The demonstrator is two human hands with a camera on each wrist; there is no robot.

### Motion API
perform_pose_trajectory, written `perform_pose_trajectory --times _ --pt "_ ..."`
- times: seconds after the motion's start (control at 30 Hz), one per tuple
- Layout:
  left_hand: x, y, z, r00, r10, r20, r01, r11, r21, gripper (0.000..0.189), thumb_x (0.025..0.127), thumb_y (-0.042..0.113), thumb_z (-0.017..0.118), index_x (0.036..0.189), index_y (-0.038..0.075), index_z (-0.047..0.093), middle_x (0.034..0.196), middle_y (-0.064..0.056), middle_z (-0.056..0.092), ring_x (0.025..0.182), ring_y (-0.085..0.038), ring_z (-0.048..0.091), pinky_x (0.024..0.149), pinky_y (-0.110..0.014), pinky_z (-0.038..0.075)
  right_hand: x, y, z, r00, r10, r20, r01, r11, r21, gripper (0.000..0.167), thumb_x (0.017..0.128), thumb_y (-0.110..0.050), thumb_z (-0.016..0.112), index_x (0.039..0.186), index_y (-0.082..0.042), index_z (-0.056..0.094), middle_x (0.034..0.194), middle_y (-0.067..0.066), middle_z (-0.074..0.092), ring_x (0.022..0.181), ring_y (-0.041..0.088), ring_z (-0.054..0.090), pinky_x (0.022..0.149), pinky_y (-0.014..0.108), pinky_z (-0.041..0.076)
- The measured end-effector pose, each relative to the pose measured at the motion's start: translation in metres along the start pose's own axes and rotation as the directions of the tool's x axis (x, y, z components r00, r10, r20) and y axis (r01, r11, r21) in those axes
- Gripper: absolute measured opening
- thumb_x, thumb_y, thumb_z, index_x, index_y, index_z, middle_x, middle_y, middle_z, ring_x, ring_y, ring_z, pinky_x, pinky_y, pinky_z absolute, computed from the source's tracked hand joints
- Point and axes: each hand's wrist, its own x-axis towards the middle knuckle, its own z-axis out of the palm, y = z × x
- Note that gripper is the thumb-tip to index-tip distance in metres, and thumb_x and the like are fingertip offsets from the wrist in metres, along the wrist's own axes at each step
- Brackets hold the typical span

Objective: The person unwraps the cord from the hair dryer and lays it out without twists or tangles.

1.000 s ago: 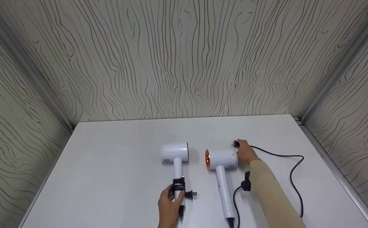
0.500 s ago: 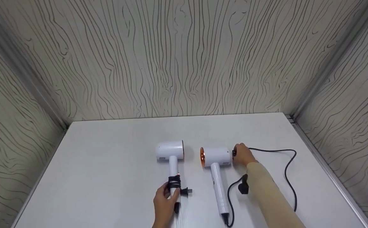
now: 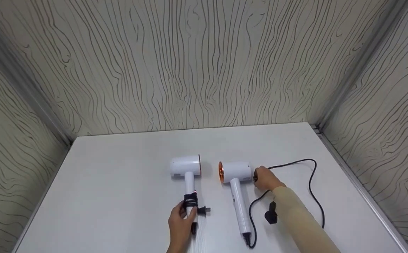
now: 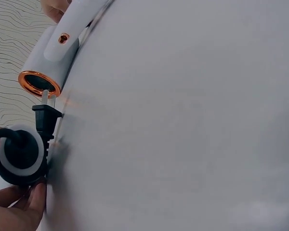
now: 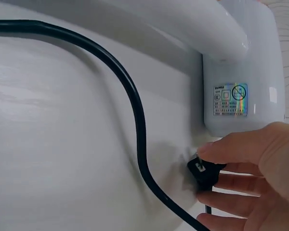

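Two white hair dryers lie side by side in the head view. My left hand grips the handle of the left hair dryer, just below its wrapped black cord. That dryer's two-pin plug sticks out sideways from the coil. To the right is the second hair dryer, with a copper-coloured rim and an unwrapped cord. Close behind its body, my right hand pinches the black plug of that cord between thumb and fingers. In the right wrist view the cord curves beside this hand.
A small flat black piece lies beside the right sleeve. The white table is enclosed by wood-grain patterned walls at the back and both sides.
My right hand has brought the plug nearer to me, to just behind the right dryer's body, and the cord's loop has shifted with it. My left hand keeps its grip.
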Motion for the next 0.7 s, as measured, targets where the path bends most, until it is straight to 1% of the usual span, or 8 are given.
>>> perform_pose_trajectory --times 0.1,0.2,0.3,0.4,0.53,0.6,0.7 --pt "0.000 0.000 0.000 1.000 -0.006 0.006 0.006 1.000 -0.001 0.057 0.082 0.019 0.074 0.127 -0.009 0.052 0.115 -0.022 0.063 0.103 -0.029 0.067 0.089 -0.033 0.057 -0.008 -0.003 0.003 1.000 -0.010 0.003 0.010 1.000 0.003 0.015 0.080 0.003 0.066 0.094 0.006 0.060 0.095 0.016 0.058 0.081 0.024 0.052 0.072 0.039 0.050" --pt "-0.001 0.001 -0.001 1.000 -0.016 0.006 0.017 1.000 -0.014 0.057 0.082 0.018 0.074 0.127 -0.009 0.052 0.115 -0.022 0.063 0.103 -0.029 0.067 0.089 -0.034 0.057 -0.016 -0.005 0.006 1.000 -0.023 -0.002 0.023 1.000 0.003 0.015 0.081 0.001 0.066 0.095 0.006 0.062 0.093 0.015 0.058 0.081 0.023 0.053 0.073 0.040 0.052" --pt "-0.001 0.001 -0.001 1.000 -0.020 0.007 0.020 1.000 -0.021 0.057 0.082 0.018 0.075 0.127 -0.009 0.052 0.115 -0.022 0.063 0.102 -0.029 0.067 0.089 -0.035 0.057 -0.023 -0.006 0.008 1.000 -0.015 -0.002 0.015 1.000 -0.003 0.016 0.084 -0.001 0.065 0.098 0.007 0.063 0.094 0.015 0.060 0.081 0.022 0.054 0.077 0.041 0.052" --pt "0.000 0.000 -0.002 1.000 -0.022 0.007 0.023 0.999 -0.022 0.057 0.081 0.018 0.075 0.126 -0.009 0.053 0.115 -0.023 0.064 0.102 -0.030 0.067 0.089 -0.035 0.057 -0.030 -0.006 0.012 1.000 -0.015 -0.018 0.015 1.000 -0.021 0.019 0.086 -0.002 0.063 0.102 0.008 0.063 0.096 0.016 0.062 0.084 0.023 0.056 0.081 0.044 0.053" --pt "-0.001 0.001 -0.003 1.000 -0.029 0.009 0.029 0.999 -0.016 0.056 0.082 0.017 0.075 0.126 -0.009 0.053 0.115 -0.024 0.064 0.103 -0.031 0.067 0.088 -0.035 0.057 -0.039 -0.005 0.019 0.993 -0.074 -0.087 0.068 0.995 -0.074 0.016 0.086 0.000 0.063 0.099 0.009 0.064 0.098 0.020 0.066 0.090 0.028 0.063 0.084 0.046 0.054" --pt "-0.001 0.001 -0.003 0.999 -0.031 0.011 0.031 0.999 -0.015 0.056 0.082 0.017 0.074 0.126 -0.009 0.052 0.116 -0.025 0.063 0.104 -0.032 0.067 0.089 -0.035 0.057 -0.043 -0.004 0.024 0.985 -0.109 -0.134 0.097 0.991 -0.097 0.013 0.085 0.002 0.064 0.096 0.009 0.064 0.098 0.022 0.067 0.093 0.033 0.065 0.084 0.046 0.055" --pt "-0.001 0.002 -0.003 1.000 -0.027 0.010 0.027 0.999 -0.018 0.056 0.082 0.017 0.075 0.126 -0.009 0.053 0.117 -0.026 0.063 0.104 -0.033 0.067 0.089 -0.036 0.057 -0.048 -0.003 0.028 0.970 -0.148 -0.194 0.127 0.985 -0.119 0.016 0.083 0.003 0.065 0.097 0.010 0.064 0.102 0.025 0.067 0.098 0.039 0.066 0.087 0.047 0.055"
